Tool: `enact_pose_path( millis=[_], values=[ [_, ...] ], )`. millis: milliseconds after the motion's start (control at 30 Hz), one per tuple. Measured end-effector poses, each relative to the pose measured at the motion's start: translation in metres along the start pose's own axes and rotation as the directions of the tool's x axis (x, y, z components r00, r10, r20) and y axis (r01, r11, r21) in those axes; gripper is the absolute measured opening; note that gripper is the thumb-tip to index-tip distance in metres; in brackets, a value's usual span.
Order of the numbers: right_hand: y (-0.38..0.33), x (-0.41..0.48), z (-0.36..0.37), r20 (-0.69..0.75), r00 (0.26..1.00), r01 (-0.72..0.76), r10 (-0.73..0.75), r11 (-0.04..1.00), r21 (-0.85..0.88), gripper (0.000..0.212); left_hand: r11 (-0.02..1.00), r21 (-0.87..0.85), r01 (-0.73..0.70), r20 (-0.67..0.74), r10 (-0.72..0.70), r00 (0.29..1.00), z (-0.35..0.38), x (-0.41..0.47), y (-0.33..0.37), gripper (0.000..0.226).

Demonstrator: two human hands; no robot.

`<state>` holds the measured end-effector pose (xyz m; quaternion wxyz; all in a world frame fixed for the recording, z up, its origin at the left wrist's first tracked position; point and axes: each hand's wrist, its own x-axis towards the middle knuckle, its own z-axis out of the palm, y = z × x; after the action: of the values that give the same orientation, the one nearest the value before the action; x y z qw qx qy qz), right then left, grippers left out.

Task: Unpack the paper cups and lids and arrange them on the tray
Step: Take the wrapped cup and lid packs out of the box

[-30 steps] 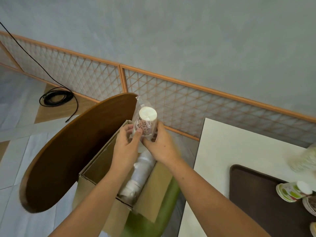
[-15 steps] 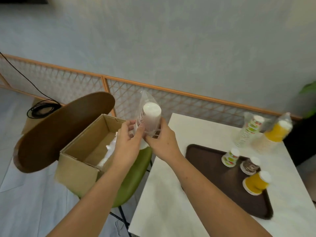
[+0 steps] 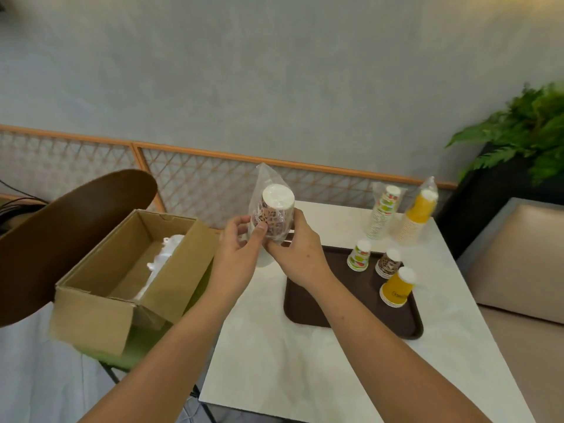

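My left hand (image 3: 241,248) and my right hand (image 3: 297,248) both grip a clear plastic bag of leopard-print paper cups (image 3: 274,212), held upside down above the table's left edge. The dark brown tray (image 3: 341,303) lies on the white table. On its far right stand a fruit-print cup stack (image 3: 359,256), a leopard-print cup stack (image 3: 389,264) and a yellow cup stack (image 3: 396,286), all upside down. Behind the tray stand a bagged fruit-print stack (image 3: 384,212) and a bagged yellow stack (image 3: 418,213).
An open cardboard box (image 3: 100,303) with white plastic-wrapped goods (image 3: 161,264) inside sits on a green chair at the left. A brown round tabletop (image 3: 61,233) lies behind it. A beige seat (image 3: 518,257) and a plant (image 3: 525,126) are at the right.
The bagged leopard-print cups have come up out of the box and moved right toward the table, with both hands still holding them. The view has swung right, showing the tray.
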<state>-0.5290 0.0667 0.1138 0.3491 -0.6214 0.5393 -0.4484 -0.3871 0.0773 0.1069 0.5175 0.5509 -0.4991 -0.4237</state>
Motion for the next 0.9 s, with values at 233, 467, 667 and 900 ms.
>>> enact_pose_path(
  millis=[233, 467, 667, 900],
  values=[
    [0.008, -0.006, -0.018, -0.108, 0.994, -0.038, 0.032, 0.998, -0.046, 0.059, 1.0, 0.004, -0.013, 0.142, 0.013, 0.99, 0.019, 0.012, -0.001, 0.021],
    [0.023, -0.005, -0.054, -0.196, 0.978, -0.089, 0.076, 0.994, -0.058, 0.054, 0.999, 0.04, -0.013, 0.251, 0.003, 0.968, 0.059, 0.022, 0.007, 0.038],
    [0.053, 0.016, -0.102, -0.239, 0.966, -0.118, 0.098, 0.99, -0.071, 0.059, 0.995, 0.103, -0.013, 0.3, -0.019, 0.954, 0.115, 0.042, 0.01, 0.041],
    [0.116, 0.069, -0.169, -0.231, 0.963, -0.149, 0.137, 0.988, -0.036, 0.058, 0.984, 0.175, 0.032, 0.309, -0.086, 0.947, 0.208, 0.084, 0.001, 0.042]
  ],
)
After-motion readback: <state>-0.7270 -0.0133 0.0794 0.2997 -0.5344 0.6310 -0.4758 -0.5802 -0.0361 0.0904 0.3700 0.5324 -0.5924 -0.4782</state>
